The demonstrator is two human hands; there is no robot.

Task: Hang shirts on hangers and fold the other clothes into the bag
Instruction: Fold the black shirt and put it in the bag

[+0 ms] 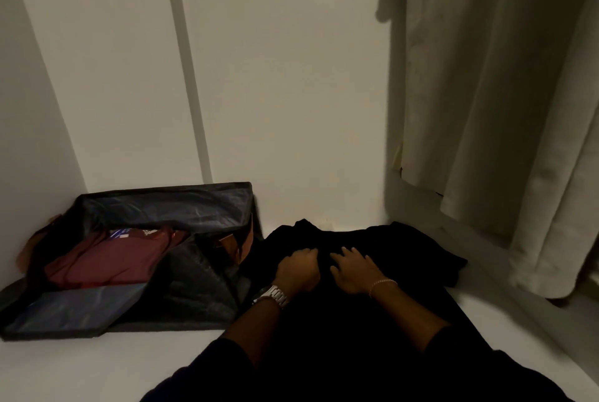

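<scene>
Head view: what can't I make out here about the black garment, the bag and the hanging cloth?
- Black garment: its type and folds are lost in the dark; forearms cover its near part.
- Left hand: fingers curl, but its grip on the fabric is unclear.
- Bag: flaps hide whatever lies under the maroon clothing.
- Pale hanging cloth: top cut off by the frame; any hanger unseen.

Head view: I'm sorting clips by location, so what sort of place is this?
Probably inside a wardrobe or closet at home: a pale garment hangs at the right, plain white panels enclose a white shelf, and an open bag of folded clothes sits beside a black garment under both hands.
</scene>
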